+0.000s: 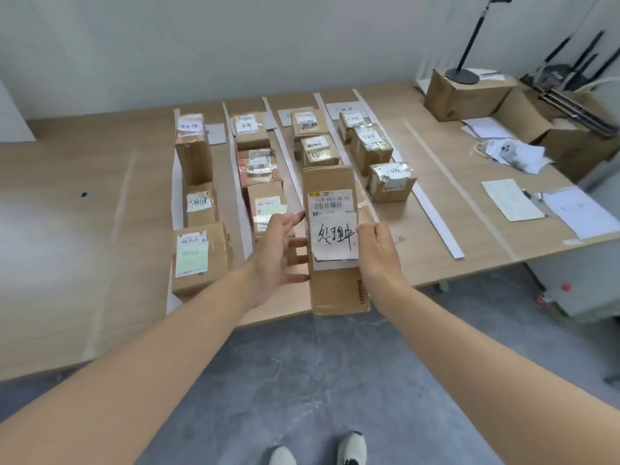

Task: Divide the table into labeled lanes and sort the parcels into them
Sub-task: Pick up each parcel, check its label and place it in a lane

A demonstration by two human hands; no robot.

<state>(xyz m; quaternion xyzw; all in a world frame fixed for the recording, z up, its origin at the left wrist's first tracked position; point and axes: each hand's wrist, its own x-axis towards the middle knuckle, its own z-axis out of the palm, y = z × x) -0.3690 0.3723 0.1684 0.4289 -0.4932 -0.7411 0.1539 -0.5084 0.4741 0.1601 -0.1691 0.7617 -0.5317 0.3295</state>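
Note:
A long cardboard parcel (335, 290) with a barcode label and a handwritten paper note (333, 238) lies at the table's front edge, in the third lane from the left. My left hand (280, 253) presses straight fingers against the parcel's left side. My right hand (377, 250) grips its right side, thumb on the note's edge. White paper strips (240, 196) split the wooden table (84, 229) into lanes. Several labelled cardboard parcels (198, 256) fill the lanes, with small paper lane labels (345, 109) at the far end.
Larger cardboard boxes (466, 95) with a black lamp stand (464, 73) sit at the back right, beside loose papers (511, 199) and a pen near the right edge. A loose white strip (436, 219) lies right of the lanes. My shoes (350, 448) stand on grey floor.

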